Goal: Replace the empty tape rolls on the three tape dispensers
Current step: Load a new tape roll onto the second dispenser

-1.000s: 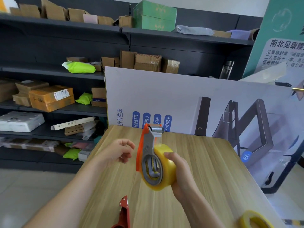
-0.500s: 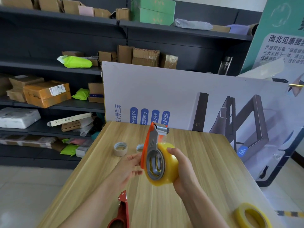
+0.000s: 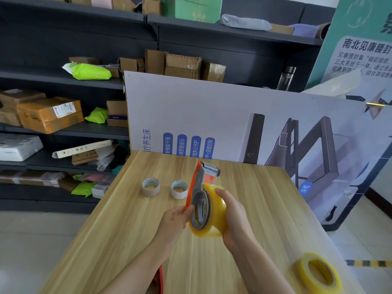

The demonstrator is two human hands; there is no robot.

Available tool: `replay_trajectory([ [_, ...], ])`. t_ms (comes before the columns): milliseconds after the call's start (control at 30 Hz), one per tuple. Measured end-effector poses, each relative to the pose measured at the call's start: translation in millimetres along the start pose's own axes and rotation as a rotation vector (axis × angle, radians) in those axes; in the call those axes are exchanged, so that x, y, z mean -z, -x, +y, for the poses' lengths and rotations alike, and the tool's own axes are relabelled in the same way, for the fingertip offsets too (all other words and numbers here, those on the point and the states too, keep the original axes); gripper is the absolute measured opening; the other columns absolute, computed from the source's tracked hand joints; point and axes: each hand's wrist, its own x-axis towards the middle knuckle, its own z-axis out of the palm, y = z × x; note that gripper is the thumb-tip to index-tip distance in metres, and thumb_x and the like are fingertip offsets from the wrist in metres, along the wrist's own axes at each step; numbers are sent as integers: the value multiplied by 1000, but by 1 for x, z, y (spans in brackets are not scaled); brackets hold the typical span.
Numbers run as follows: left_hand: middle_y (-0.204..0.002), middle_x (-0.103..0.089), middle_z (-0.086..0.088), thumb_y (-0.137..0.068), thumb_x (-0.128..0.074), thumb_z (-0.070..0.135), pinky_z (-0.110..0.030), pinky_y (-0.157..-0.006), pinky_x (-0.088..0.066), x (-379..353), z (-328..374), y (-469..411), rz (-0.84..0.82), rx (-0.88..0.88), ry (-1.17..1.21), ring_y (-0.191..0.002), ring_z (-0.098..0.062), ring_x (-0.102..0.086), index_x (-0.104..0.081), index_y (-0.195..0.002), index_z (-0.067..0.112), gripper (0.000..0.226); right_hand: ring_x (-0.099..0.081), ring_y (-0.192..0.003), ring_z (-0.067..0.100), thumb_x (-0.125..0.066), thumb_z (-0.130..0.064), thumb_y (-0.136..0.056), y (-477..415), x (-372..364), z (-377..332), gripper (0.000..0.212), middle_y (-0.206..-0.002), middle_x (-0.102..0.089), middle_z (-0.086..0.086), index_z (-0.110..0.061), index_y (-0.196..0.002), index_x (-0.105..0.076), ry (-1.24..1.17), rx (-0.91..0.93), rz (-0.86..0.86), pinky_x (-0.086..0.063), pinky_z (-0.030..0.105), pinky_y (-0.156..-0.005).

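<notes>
An orange and grey tape dispenser (image 3: pixel 199 183) is held upright above the wooden table (image 3: pixel 254 198), with a full yellow tape roll (image 3: pixel 214 221) mounted on its wheel. My right hand (image 3: pixel 233 215) wraps around that roll from the right. My left hand (image 3: pixel 176 221) pinches the dispenser's orange edge on the left. Two empty cardboard cores (image 3: pixel 150 186) (image 3: pixel 179 189) stand on the table behind. A spare yellow tape roll (image 3: pixel 318 272) lies at the near right corner. A red dispenser (image 3: pixel 159 279) peeks out under my left forearm, mostly hidden.
A large printed board (image 3: pixel 233 115) leans against the table's far edge. Dark shelves (image 3: pixel 63 77) with cardboard boxes and green bags stand behind and to the left. A green poster (image 3: pixel 364 43) rises at the right. Pale floor lies on both sides of the table.
My left hand has come in from the left and taken hold of the dispenser's orange edge. The dispenser and roll have sunk a little. The view has tipped down, revealing both empty cores.
</notes>
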Motion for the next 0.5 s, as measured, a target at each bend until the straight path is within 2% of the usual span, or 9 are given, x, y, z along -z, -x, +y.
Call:
replay_trajectory([
  [100, -77, -66, -8, -95, -55, 20, -21, -60, -37, -5, -6, -1, 28, 67, 15, -67, -15, -50, -72, -93, -1, 27, -74, -77, 18, -61, -42, -89, 2, -1, 8, 25, -82, -77, 2, -19, -96, -70, 125, 4, -17, -55, 30, -63],
  [200, -72, -62, -10, -97, -51, 13, -22, -55, -37, -13, -15, 0, 43, 148, -33, -60, -15, -50, -67, -89, -2, 24, -70, -78, 12, -59, -46, -90, 5, -1, 16, 23, -83, -74, -4, -24, -89, -65, 228, -33, -34, -52, 27, -64],
  [267, -70, -58, -10, -97, -48, 12, -25, -56, -35, -18, -23, 1, 46, 220, -60, -59, -17, -48, -63, -85, 1, 23, -69, -90, 16, -57, -52, -90, 5, 0, 20, 28, -94, -73, -1, -25, -95, -64, 316, -66, -70, -55, 33, -80],
  [333, -66, -54, -9, -97, -46, 13, -27, -55, -34, -21, -32, 2, 59, 269, -93, -57, -18, -45, -60, -80, 4, 23, -68, -99, 20, -56, -54, -90, 4, 3, 24, 33, -104, -72, 3, -24, -101, -63, 377, -96, -96, -52, 41, -95],
  [433, -66, -52, -10, -97, -44, 12, -27, -52, -32, -26, -43, 0, 67, 298, -119, -56, -19, -44, -58, -79, 3, 24, -66, -103, 23, -59, -53, -89, 2, 11, 27, 42, -109, -71, 8, -17, -108, -64, 440, -122, -129, -51, 42, -97],
  [500, -67, -56, -10, -98, -43, 12, -26, -51, -33, -27, -48, -1, 77, 323, -99, -57, -20, -48, -60, -79, 4, 27, -66, -98, 22, -60, -56, -87, 0, 17, 30, 49, -105, -71, 7, -12, -108, -64, 521, -129, -136, -52, 35, -91],
])
